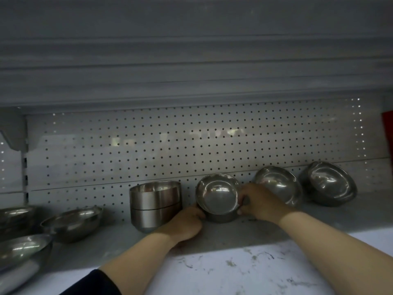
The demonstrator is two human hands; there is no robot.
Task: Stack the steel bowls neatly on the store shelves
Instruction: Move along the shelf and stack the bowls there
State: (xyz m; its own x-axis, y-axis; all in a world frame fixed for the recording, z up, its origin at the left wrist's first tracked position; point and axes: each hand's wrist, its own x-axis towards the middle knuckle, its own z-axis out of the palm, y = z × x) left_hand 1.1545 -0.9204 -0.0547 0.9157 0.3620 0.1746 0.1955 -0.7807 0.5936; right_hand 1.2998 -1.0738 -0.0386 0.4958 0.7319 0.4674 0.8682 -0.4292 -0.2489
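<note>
Two hands work one small steel bowl [217, 196] at the middle of the shelf [319, 222]: the left hand [187, 224] curls its grip round the lower left wall, the right hand [261, 203] clasps the right rim. The bowl tilts mouth-forward, apparently nested in another beneath it. The step looks like seating it; next it needs levelling so the rims align. A straight-sided nested pair [155, 205] stands just left, and two tilted bowls [278, 184] lean against the perforated back panel [148, 145]. All are smooth, polished and slippery-looking.
</note>
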